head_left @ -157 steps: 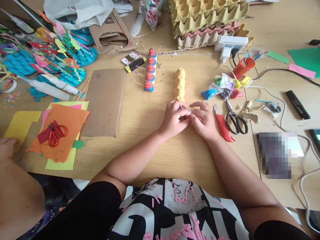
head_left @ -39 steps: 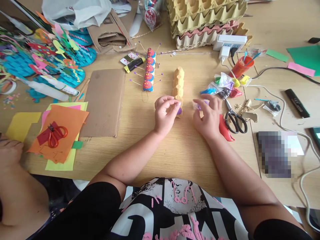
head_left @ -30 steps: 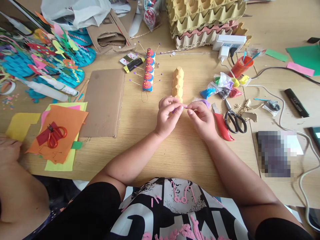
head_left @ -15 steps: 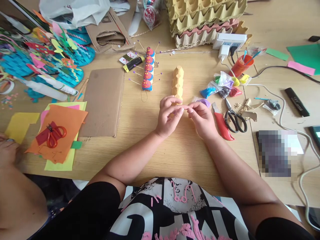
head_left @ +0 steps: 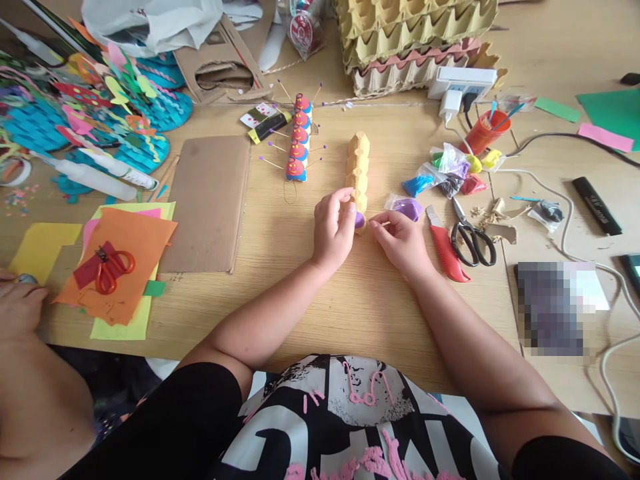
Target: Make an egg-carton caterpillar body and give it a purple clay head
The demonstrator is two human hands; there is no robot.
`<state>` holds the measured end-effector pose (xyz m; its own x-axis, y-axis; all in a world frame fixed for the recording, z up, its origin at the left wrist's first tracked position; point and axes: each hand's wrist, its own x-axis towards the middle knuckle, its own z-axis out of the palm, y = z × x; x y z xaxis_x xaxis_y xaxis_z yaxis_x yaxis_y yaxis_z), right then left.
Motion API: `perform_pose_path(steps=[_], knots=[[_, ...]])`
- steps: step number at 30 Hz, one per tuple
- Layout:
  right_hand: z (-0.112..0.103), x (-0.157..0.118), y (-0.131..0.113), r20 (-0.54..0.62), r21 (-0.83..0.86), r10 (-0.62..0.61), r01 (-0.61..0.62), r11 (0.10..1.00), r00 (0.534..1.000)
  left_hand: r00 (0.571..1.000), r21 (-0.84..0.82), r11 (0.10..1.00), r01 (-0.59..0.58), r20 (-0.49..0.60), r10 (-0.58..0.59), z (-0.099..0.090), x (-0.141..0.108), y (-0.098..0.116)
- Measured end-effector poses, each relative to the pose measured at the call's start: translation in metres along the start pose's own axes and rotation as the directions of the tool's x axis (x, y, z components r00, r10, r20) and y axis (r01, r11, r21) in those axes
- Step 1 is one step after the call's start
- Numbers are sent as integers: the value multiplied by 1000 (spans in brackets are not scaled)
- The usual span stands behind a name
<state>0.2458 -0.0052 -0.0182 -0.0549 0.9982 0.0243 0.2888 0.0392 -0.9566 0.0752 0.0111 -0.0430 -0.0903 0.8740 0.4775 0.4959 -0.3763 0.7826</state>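
A yellow-painted egg-carton strip [head_left: 359, 163] lies lengthwise on the table in front of me. Its near bump carries a patch of purple clay [head_left: 359, 219]. My left hand [head_left: 333, 227] is closed around the strip's near end from the left, thumb beside the purple patch. Just right of that end, my right hand [head_left: 399, 241] has thumb and forefinger pinched together; whatever sits between them is too small to make out. Behind it rests a bag of purple clay [head_left: 407, 207]. A finished red-and-blue caterpillar [head_left: 299, 137] with purple-tipped sticks stands farther back, left of the strip.
Right of my hands lie a red utility knife [head_left: 446, 248], black scissors [head_left: 473, 241] and bagged clay [head_left: 445, 170]. Left are a cardboard sheet [head_left: 206, 203] and coloured paper [head_left: 143, 267]. Egg trays [head_left: 415, 47] are stacked behind. Another person's hand [head_left: 20, 303] rests at the left edge.
My hands have moved apart from their fingertip contact. The left has come down onto the strip's near end, where purple clay now shows; the right stays pinched, slightly lower.
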Motion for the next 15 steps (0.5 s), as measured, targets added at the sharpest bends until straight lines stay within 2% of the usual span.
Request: perform_pose_path(steps=[4, 7, 11, 15], knots=[[1, -4, -10, 40, -104, 66, -62, 993, 997, 999, -67, 997, 37, 32, -35, 6, -3, -7], [0, -4, -14, 113, 56, 172, -179, 982, 979, 997, -122, 991, 61, 62, -54, 7, -4, -7], [-2, -1, -13, 146, 322, 205, -243, 915, 968, 995, -168, 982, 83, 73, -72, 8, -6, -6], [-3, 1, -11, 167, 388, 200, -251, 887, 965, 996, -188, 979, 78, 51, -70, 10, -7, -6]])
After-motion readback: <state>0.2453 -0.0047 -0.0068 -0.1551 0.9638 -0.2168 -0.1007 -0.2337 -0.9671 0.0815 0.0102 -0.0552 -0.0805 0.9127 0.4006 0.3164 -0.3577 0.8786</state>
